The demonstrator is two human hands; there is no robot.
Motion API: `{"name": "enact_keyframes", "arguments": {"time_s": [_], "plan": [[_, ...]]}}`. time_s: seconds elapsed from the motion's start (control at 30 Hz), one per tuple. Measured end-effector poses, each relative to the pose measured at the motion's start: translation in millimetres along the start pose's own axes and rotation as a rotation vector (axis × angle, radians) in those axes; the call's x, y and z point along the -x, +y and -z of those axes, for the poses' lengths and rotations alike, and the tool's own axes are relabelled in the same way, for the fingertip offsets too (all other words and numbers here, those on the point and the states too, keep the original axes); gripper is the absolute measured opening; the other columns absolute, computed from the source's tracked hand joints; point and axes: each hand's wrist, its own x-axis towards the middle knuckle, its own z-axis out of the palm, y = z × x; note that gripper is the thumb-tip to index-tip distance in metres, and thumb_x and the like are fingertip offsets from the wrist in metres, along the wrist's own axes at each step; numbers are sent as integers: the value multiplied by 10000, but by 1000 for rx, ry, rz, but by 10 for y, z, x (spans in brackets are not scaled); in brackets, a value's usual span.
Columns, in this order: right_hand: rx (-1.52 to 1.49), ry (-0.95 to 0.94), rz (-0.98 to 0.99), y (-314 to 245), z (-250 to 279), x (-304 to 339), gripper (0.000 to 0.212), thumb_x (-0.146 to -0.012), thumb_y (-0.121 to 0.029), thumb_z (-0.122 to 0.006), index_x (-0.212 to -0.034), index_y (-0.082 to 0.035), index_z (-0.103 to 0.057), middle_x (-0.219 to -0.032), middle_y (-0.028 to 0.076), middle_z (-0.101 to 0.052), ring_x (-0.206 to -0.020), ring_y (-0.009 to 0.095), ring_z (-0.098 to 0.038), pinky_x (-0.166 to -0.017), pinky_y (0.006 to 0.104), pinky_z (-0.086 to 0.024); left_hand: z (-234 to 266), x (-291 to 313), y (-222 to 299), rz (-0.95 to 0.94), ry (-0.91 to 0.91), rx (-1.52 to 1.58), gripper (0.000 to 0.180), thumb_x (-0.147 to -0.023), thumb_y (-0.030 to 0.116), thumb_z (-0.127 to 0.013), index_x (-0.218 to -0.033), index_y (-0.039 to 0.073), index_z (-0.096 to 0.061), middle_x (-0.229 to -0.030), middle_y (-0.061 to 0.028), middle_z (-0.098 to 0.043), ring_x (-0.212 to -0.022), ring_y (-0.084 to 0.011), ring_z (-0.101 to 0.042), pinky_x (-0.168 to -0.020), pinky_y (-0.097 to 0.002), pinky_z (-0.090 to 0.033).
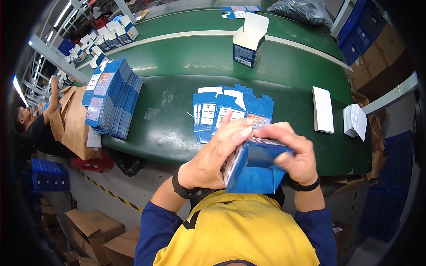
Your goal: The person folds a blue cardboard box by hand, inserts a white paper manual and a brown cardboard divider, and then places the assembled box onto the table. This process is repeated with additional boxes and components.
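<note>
Close to my body, a half-folded blue carton [255,179] stands tilted between my hands, its flaps partly raised. My left hand [213,157] grips its left side, fingers lying along the printed panel and upper edge. Curled around the upper right edge is my right hand [295,150], its thumb over a side flap and slightly smeared by motion. Just beyond my hands, a fanned pile of flat blue cartons [233,108] lies on the green table [173,133]. The carton's underside is hidden.
A tall stack of flat cartons [113,97] stands at left. An erected box [248,44] with raised white flaps sits on the green belt [186,55]. White folded sheets [323,110] and a smaller paper stack [355,120] lie at right. Another person [42,128] is at far left.
</note>
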Motion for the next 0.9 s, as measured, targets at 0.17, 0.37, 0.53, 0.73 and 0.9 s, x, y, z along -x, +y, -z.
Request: {"name": "enact_keyframes", "arguments": {"time_s": [0.17, 0.37, 0.53, 0.73, 0.9], "plan": [[165, 362, 29, -53, -298, 2, 995, -811, -754, -303, -1442, -3, -132, -1331, 191, -430, -1229, 255, -423, -1046, 372, -284, -222, -65, -32, -44, 68, -61, 891, -711, 76, -731, -1417, 12, -191, -1365, -228, -358, -1303, -411, -331, -1084, -542, -187], [30, 344, 10, 14, -265, 3, 1034, -772, -806, -214, -1471, -70, -18, -1465, 195, -242, -1353, 291, -254, -1105, 400, -165, -240, -49, -32, 28, 49, -70, 942, -729, 90, -705, -1434, -12, -88, -1445, -285, -212, -1350, -468, -194, -1095, -521, -154], [-80, 124, -124, -114, -2, -56, 820, -919, -578, -337, -1465, -32, -61, -1479, 186, -228, -1351, 260, -280, -1102, 368, -218, -40, -10, -171, -230, -114, -88, 614, -738, 48, -674, -1274, 165, -399, -1402, -134, -391, -1342, -407, -271, -1072, -594, -190], [-487, -144, -618, 207, 504, -327, 849, -721, -351, -752, -1354, 23, -328, -1285, 127, -497, -1139, 222, -528, -1000, 344, -390, 118, -56, -513, -278, -120, -397, 618, -708, 105, -701, -1232, 347, -479, -1353, -56, -443, -1317, -309, -356, -1041, -574, -288], [262, 308, -112, 909, 988, -1256, 937, -645, -72, -780, -1388, 16, -216, -1275, 124, -466, -1150, 222, -473, -993, 305, -369, 207, 138, -834, 836, 36, -271, 621, -724, 198, -729, -1263, 63, -454, -1194, -186, -533, -1125, -351, -513, -885, -436, -453]]}}
